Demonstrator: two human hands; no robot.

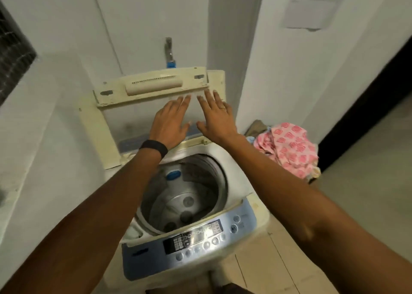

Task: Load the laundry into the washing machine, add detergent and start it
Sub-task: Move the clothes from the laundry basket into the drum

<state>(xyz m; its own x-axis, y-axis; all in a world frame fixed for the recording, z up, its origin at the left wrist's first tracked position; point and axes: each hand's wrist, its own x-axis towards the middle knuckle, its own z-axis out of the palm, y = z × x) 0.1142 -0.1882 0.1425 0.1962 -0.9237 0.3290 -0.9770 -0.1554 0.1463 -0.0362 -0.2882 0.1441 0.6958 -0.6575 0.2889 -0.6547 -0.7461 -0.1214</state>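
Note:
A white top-loading washing machine [258,211] stands in front of me with its folding lid [111,115] raised upright against the wall. The steel drum [178,195] below is bare, with no clothes in it. My left hand [170,122], a black band on its wrist, and my right hand [215,115] lie side by side with straight fingers flat on the lid's glass panel. A blue control panel [194,242] with round buttons runs along the machine's near edge. A pile of pink patterned laundry [289,146] lies to the right of the machine.
A tap with a blue fitting [170,55] sticks out of the wall behind the lid. A white ledge [33,115] runs along the left. A paper notice [312,5] hangs on the right wall. A dark doorway [367,97] opens at the right over a tiled floor.

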